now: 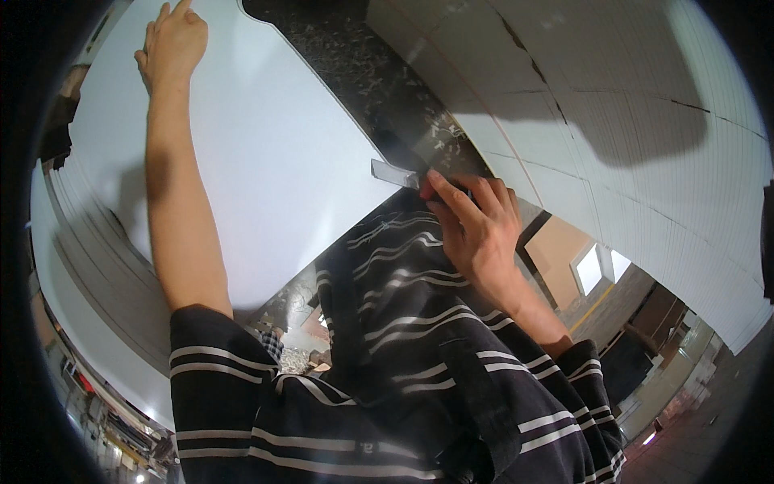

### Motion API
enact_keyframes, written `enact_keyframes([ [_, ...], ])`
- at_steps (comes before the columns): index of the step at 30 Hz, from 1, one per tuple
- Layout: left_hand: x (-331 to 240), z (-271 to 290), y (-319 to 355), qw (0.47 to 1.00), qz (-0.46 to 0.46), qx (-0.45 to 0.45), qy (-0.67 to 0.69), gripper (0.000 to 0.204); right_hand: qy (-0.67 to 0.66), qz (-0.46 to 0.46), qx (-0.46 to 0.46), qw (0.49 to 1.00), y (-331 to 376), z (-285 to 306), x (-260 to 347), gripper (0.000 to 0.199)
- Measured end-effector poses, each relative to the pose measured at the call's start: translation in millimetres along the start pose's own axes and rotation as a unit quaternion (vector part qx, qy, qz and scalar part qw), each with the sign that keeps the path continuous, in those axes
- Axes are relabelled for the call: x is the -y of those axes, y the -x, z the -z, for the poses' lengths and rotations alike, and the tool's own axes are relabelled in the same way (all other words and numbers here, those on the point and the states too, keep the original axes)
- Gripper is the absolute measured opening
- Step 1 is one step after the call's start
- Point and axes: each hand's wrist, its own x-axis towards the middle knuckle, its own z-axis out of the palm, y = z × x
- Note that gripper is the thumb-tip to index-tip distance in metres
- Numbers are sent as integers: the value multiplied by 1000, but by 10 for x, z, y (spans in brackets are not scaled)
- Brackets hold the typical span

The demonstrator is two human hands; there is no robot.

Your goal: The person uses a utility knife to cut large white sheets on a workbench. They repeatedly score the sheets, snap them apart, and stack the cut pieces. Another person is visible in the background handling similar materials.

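My right hand is closed around a utility knife with a broad flat metal blade and a bit of red by the fingers; most of its handle is hidden. The blade points left and appears over the near right corner of a large white sheet; whether it touches the sheet I cannot tell. Toward the far left, my left hand lies on the white sheet with its fingers stretched out and somewhat apart. The tips run close to the upper picture edge.
To the right rises a big stack of white sheets. Another layered pile stands at the left. Shavings litter the dark floor between the sheet and the right stack. A brown panel lies beyond my right forearm.
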Motion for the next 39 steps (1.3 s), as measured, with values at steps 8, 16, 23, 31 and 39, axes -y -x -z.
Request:
enact_keyframes([
  [8,-487,574,138,994,73,72,-34,40,-16,32,-1,999,-344,-103,-48,45],
  [16,-706,947,147,990,102,97,32,46,-34,36,-14,999,-762,-204,104,35],
  [23,-683,919,189,992,94,70,43,47,-50,53,-33,997,-1123,-374,159,32],
  [31,-555,894,155,971,161,17,173,43,-63,80,-37,994,-1611,-547,209,30],
  [39,-614,1019,149,929,245,-25,277,42,-81,106,-16,991,-1932,-622,237,29],
])
